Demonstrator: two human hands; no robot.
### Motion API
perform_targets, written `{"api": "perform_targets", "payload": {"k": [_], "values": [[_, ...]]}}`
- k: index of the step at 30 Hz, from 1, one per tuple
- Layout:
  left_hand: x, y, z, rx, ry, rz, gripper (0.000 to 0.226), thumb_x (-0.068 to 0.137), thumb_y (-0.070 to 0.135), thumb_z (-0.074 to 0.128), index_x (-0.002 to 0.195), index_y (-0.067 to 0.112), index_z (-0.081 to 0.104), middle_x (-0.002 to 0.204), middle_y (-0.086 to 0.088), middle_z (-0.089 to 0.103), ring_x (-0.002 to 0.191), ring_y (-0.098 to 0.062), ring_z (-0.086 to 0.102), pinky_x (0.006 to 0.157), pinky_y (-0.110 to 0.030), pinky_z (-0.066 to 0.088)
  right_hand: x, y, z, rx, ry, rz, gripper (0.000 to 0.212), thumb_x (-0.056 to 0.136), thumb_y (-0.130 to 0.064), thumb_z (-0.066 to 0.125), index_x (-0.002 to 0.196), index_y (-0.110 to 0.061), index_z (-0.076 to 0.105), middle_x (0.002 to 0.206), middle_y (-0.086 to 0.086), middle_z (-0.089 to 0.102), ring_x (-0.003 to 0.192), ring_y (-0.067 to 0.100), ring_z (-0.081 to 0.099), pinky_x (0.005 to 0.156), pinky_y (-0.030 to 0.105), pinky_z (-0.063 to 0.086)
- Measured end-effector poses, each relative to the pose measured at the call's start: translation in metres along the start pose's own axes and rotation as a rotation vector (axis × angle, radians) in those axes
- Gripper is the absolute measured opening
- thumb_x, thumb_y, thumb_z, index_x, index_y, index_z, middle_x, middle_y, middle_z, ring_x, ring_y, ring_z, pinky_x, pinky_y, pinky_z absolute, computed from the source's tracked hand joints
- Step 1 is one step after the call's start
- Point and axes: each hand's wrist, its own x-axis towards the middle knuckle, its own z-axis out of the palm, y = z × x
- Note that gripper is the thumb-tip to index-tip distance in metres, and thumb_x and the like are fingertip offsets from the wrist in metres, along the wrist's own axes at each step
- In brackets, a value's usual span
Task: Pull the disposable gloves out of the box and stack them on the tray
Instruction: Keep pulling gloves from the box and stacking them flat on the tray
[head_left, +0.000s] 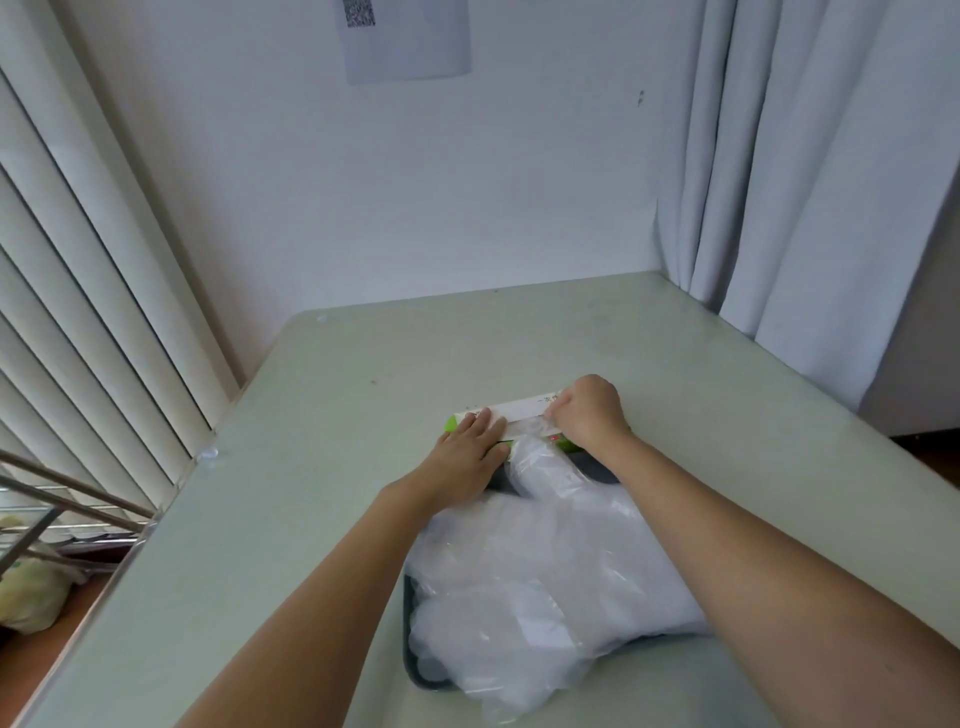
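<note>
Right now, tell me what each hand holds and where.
Right hand pinches a clear glove by the end poking from the box slot. Left hand lies flat on the box's left end, gripping nothing.

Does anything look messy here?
Yes. The heap of clear plastic gloves overflows the dark grey tray: some glove ends spill past its near rim onto the pale green table, so the stack looks untidy rather than neat.
</note>
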Motion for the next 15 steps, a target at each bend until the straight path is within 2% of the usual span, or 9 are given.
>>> {"api": "perform_targets", "payload": {"k": [2,4,6,8,10,12,15], "values": [[0.0,-0.001,0.002,-0.01,0.042,0.017,0.052,0.105,0.03,0.031,0.152,0.013,0.021,0.161,-0.006,0.012,0.149,-0.023,0.006,0.12,-0.044,0.006,0.002,0.0,-0.007,0.084,-0.033,0.041,0.029,0.083,-0.003,0.059,0.058,-0.006,0.045,0.058,0.005,0.041,0.058,0.02,0.04,0.047,0.027,0.029],[0.0,-0.001,0.004,0.014,0.066,0.037,0.052,0.105,0.031,0.029,0.153,0.012,0.019,0.161,-0.005,0.011,0.149,-0.02,0.005,0.12,-0.039,0.005,0.003,0.001,-0.011,0.132,-0.053,0.033,0.02,0.083,-0.007,0.063,0.068,0.005,0.06,0.068,0.016,0.059,0.066,0.028,0.056,0.057,0.03,0.043],[0.001,-0.003,0.007,0.043,0.064,0.048,0.052,0.105,0.031,0.026,0.152,0.01,0.018,0.162,-0.005,0.01,0.149,-0.017,0.004,0.119,-0.035,0.006,0.004,0.002,-0.009,0.128,-0.074,0.001,0.027,0.08,-0.015,0.07,0.088,0.011,0.069,0.09,0.022,0.07,0.091,0.032,0.066,0.077,0.035,0.052],[0.003,-0.006,0.008,0.043,0.056,0.05,0.052,0.105,0.032,0.025,0.152,0.01,0.02,0.161,-0.005,0.011,0.149,-0.016,0.004,0.119,-0.035,0.008,0.001,0.002,-0.004,0.011,-0.105,-0.028,0.041,0.075,-0.034,0.077,0.096,0.001,0.073,0.101,0.015,0.07,0.105,0.029,0.061,0.09,0.035,0.049],[0.005,-0.007,0.008,0.038,0.044,0.042,0.053,0.105,0.033,0.025,0.152,0.01,0.019,0.162,-0.004,0.01,0.149,-0.016,0.003,0.119,-0.037,0.008,-0.003,0.0,0.001,-0.141,-0.068,-0.046,0.053,0.071,-0.051,0.077,0.101,-0.008,0.071,0.11,0.008,0.06,0.112,0.026,0.049,0.093,0.031,0.044],[0.006,-0.009,0.008,0.039,0.037,0.039,0.053,0.104,0.033,0.025,0.151,0.009,0.021,0.161,-0.006,0.012,0.149,-0.018,0.006,0.119,-0.038,0.01,-0.005,-0.003,0.007,-0.217,-0.002,-0.025,0.051,0.075,-0.048,0.074,0.107,-0.01,0.065,0.116,0.007,0.052,0.113,0.026,0.043,0.089,0.031,0.043],[0.007,-0.011,0.008,0.024,0.023,0.037,0.052,0.104,0.034,0.026,0.149,0.008,0.024,0.16,-0.007,0.017,0.148,-0.02,0.009,0.118,-0.041,0.012,-0.007,-0.01,0.01,-0.257,0.034,-0.009,0.038,0.087,-0.031,0.064,0.115,-0.007,0.057,0.124,0.009,0.047,0.116,0.028,0.041,0.093,0.036,0.044]]}}
